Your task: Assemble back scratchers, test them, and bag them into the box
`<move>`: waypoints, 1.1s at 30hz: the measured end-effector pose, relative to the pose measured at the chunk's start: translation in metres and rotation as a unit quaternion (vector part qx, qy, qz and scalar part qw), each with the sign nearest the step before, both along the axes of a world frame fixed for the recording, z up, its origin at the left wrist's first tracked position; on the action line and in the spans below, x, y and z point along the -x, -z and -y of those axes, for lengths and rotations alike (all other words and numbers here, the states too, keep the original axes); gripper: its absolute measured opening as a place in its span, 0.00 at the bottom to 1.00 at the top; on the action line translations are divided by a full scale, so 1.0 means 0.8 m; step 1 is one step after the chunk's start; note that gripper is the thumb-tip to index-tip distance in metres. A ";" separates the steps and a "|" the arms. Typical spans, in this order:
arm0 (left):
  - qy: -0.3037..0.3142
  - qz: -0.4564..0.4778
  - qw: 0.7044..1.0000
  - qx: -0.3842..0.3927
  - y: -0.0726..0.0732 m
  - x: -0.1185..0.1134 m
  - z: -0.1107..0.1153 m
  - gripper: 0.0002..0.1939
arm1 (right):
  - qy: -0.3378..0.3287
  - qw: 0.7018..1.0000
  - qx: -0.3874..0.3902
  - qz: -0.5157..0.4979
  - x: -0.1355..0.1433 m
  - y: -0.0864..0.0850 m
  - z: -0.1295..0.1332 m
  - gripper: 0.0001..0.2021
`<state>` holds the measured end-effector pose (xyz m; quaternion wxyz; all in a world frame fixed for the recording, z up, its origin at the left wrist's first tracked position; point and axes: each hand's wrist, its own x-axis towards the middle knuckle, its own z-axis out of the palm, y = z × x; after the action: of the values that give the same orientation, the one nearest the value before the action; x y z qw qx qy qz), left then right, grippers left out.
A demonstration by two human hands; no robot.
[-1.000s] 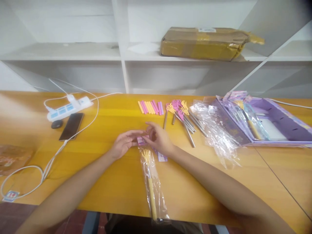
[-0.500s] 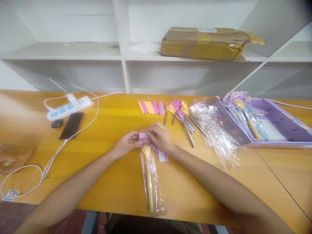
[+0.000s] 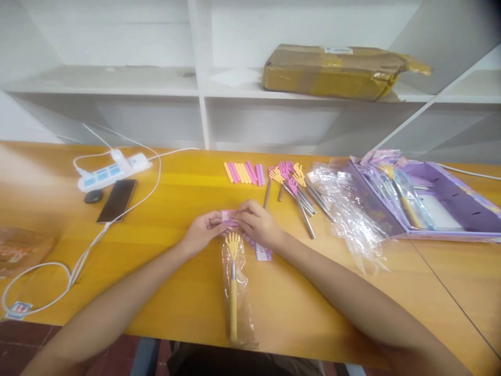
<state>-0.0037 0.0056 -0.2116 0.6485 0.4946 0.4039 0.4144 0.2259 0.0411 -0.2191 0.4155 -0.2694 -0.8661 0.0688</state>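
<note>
Between my hands is a small pink and white header card (image 3: pixel 229 217) at the top of a clear plastic bag (image 3: pixel 243 308). My left hand (image 3: pixel 204 231) pinches the card's left side, and my right hand (image 3: pixel 259 225) pinches its right side. Inside the bag lies a back scratcher (image 3: pixel 234 282) with a yellow hand-shaped head, a metal rod and a yellow handle, pointing toward me. More printed cards (image 3: pixel 263 253) lie on the table, partly under my right hand.
Beyond my hands lie pink, purple and yellow handle tubes (image 3: pixel 245 173) and several back scratcher rods (image 3: pixel 301 193). Clear bags (image 3: pixel 352 219) and a purple box (image 3: pixel 395 222) are at right. A phone (image 3: pixel 116 201), power strip (image 3: pixel 113 172) and cables are at left. A taped carton (image 3: pixel 332 73) sits on the shelf.
The bagged back scratcher has swung slightly left at its handle end and now lies straighter. Both hands keep their pinch on the card, nearly in place. The view has shifted a little.
</note>
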 end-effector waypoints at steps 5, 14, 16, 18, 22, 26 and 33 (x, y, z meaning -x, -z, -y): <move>0.008 0.012 1.000 -0.006 0.001 0.003 0.000 0.21 | -0.009 0.999 -0.034 0.028 -0.003 -0.007 0.000 0.11; 0.026 0.010 1.000 -0.010 0.003 0.006 -0.001 0.20 | -0.031 0.994 -0.036 0.100 -0.007 -0.021 -0.001 0.07; 0.026 0.010 1.000 -0.011 0.003 0.006 -0.001 0.19 | -0.035 0.994 -0.022 0.099 -0.007 -0.019 -0.002 0.07; 0.025 0.011 1.000 -0.011 0.003 0.006 -0.001 0.18 | -0.041 0.994 -0.020 0.096 -0.007 -0.017 -0.001 0.07; 0.018 0.013 1.000 -0.014 0.003 0.005 -0.001 0.18 | -0.045 0.994 -0.046 0.089 -0.008 -0.017 0.000 0.07; 0.013 0.014 1.000 -0.016 0.003 0.004 -0.001 0.19 | -0.044 0.993 -0.072 0.084 -0.007 -0.020 0.001 0.05; 0.007 0.002 1.000 -0.012 -0.002 0.003 0.002 0.20 | -0.053 0.990 -0.097 0.092 -0.002 -0.016 0.005 0.05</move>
<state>-0.0060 0.0041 -0.2100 0.6465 0.5043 0.3940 0.4152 0.2274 0.0368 -0.2067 0.3540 -0.1864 -0.9163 -0.0183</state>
